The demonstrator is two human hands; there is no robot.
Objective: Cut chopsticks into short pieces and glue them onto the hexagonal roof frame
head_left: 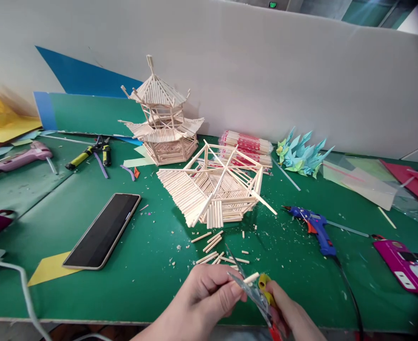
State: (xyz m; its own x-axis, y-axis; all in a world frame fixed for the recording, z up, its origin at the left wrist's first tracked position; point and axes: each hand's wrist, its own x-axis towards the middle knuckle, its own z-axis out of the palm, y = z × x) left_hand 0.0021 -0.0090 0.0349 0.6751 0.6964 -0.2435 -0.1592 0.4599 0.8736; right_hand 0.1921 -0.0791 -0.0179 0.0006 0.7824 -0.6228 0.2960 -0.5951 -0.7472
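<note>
At the table's front edge my left hand (pixel 214 293) pinches a short wooden stick (pixel 252 277) between thumb and fingers. My right hand (pixel 290 310) grips a pair of scissors (pixel 257 297) with yellow and red handles. The scissor blades are spread, and the stick lies between or against them; I cannot tell exactly which. Just beyond my hands lie several cut stick pieces (pixel 213 242). Behind these stands a partly covered model roof of wooden sticks (pixel 182 189) on a six-sided stick base, with bare spokes on its right side.
A finished-looking stick pagoda (pixel 162 128) stands behind. Packs of sticks (pixel 246 142) and a folded-paper piece (pixel 303 151) lie along the wall. A blue glue gun (pixel 313 227) and its cord are at right. A phone (pixel 104 232) and pliers (pixel 88 154) are at left.
</note>
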